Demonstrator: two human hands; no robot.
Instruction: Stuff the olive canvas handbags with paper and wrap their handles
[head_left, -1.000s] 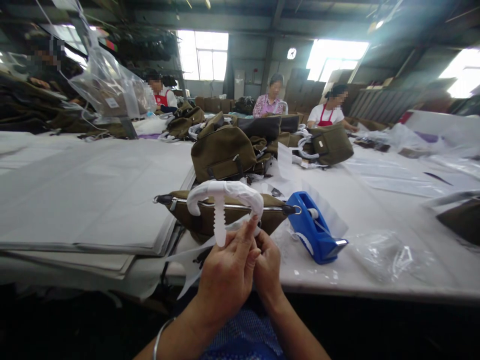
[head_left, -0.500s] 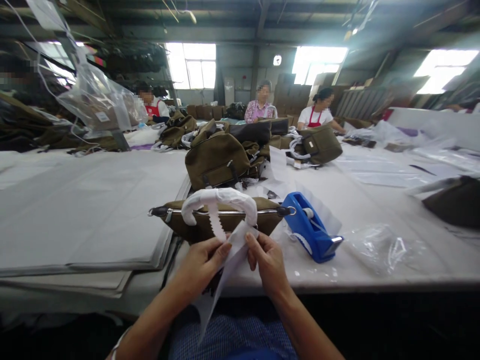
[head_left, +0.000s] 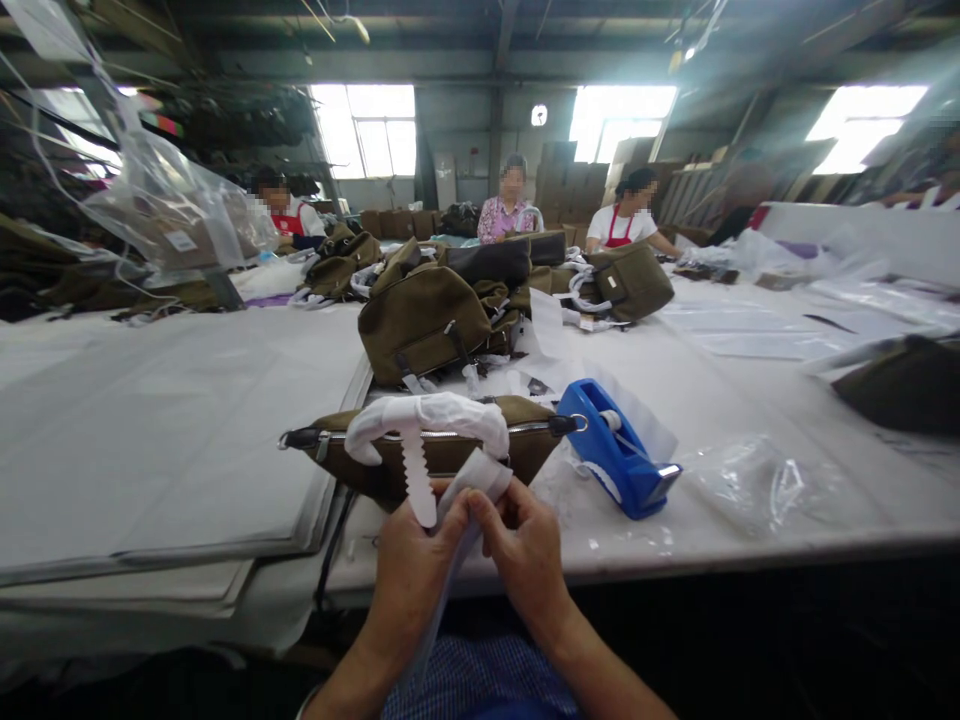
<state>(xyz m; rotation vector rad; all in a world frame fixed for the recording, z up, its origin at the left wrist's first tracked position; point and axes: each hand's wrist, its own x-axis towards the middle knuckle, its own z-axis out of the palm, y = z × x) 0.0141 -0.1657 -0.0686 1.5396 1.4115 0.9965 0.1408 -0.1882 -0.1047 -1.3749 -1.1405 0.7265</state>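
Observation:
An olive handbag (head_left: 536, 412) with a silver zipper stands at the table's front edge, right before me. White wrapping covers its arched handle (head_left: 457, 412), and a white strip with a toothed edge (head_left: 417, 470) hangs down from it. Both hands pinch a sheet of thin white paper (head_left: 480, 475) at the handle's right end; its tail drops toward my lap. My left hand (head_left: 420, 545) grips the paper from the left, thumb on top. My right hand (head_left: 525, 540) closes on it from the right, the two thumbs almost touching.
A blue tape dispenser (head_left: 619, 450) stands right of the handbag, beside a crumpled clear plastic bag (head_left: 757, 490). Stacked white paper sheets (head_left: 187, 430) cover the left side. More olive bags (head_left: 424, 320) are piled ahead. Several co-workers sit across the table, one in a red apron (head_left: 621, 228).
My hands have come closer together, and the paper is now folded narrower around the handle's right end. The view has shifted slightly.

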